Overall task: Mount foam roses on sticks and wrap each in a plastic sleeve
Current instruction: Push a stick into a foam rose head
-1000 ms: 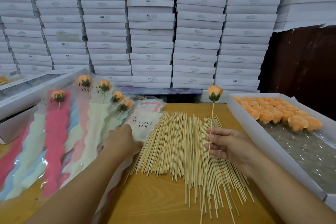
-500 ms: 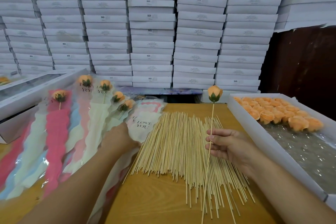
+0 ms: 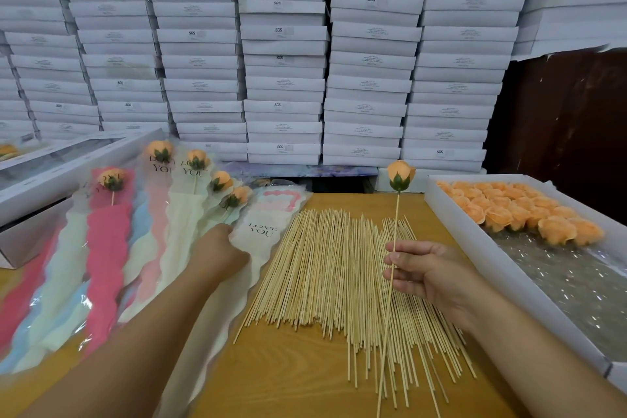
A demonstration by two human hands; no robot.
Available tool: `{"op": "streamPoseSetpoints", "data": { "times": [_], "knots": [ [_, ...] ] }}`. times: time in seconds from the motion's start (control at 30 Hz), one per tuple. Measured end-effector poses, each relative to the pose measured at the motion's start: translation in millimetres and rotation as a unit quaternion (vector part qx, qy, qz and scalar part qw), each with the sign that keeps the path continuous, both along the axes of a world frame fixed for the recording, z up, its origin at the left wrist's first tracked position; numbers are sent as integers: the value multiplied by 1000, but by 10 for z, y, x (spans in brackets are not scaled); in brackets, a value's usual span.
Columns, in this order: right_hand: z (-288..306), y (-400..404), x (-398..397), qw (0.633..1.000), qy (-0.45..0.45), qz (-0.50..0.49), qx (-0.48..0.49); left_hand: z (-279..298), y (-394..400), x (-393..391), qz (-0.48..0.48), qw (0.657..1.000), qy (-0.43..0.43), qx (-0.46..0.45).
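My right hand (image 3: 429, 273) pinches a thin wooden stick (image 3: 390, 282) held nearly upright, with an orange foam rose (image 3: 401, 174) mounted on its top. A large pile of bare sticks (image 3: 325, 268) lies on the wooden table (image 3: 291, 380) under it. My left hand (image 3: 220, 253) rests on the edge of a clear plastic sleeve printed "LOVE YOU" (image 3: 263, 231), fingers curled at that edge. Left of it lie several wrapped roses in coloured sleeves (image 3: 108, 241).
A white tray (image 3: 475, 244) at the right holds several loose orange foam roses (image 3: 509, 210) on bubble wrap. White boxes (image 3: 281, 61) are stacked high behind the table. A long white box (image 3: 51, 176) lies at the far left.
My left hand has slid slightly left along the sleeve's edge. The right hand and the rose on its stick have stayed in place.
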State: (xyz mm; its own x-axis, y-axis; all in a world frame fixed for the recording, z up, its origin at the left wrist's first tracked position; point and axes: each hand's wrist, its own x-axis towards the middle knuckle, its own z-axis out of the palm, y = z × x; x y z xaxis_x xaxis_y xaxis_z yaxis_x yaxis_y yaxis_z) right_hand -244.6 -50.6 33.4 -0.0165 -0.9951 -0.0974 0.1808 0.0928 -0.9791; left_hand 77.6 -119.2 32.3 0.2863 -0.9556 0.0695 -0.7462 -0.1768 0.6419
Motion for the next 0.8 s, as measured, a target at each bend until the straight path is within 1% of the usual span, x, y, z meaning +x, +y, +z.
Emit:
{"op": "streamPoseSetpoints", "data": {
  "times": [0.13,0.3,0.5,0.63,0.8],
  "knots": [
    [8,6,-4,1000,0,1,0,42,26,17,16,999,41,-13],
    [19,17,0,1000,2,0,-2,102,63,34,18,999,29,-30],
    [35,29,5,1000,1,-1,0,143,94,60,11,998,60,-23],
    [45,35,10,1000,-1,3,2,213,127,4,3,994,105,-19],
    [52,37,13,1000,-4,19,3,368,236,-144,-39,982,185,-16]
  ]
}}
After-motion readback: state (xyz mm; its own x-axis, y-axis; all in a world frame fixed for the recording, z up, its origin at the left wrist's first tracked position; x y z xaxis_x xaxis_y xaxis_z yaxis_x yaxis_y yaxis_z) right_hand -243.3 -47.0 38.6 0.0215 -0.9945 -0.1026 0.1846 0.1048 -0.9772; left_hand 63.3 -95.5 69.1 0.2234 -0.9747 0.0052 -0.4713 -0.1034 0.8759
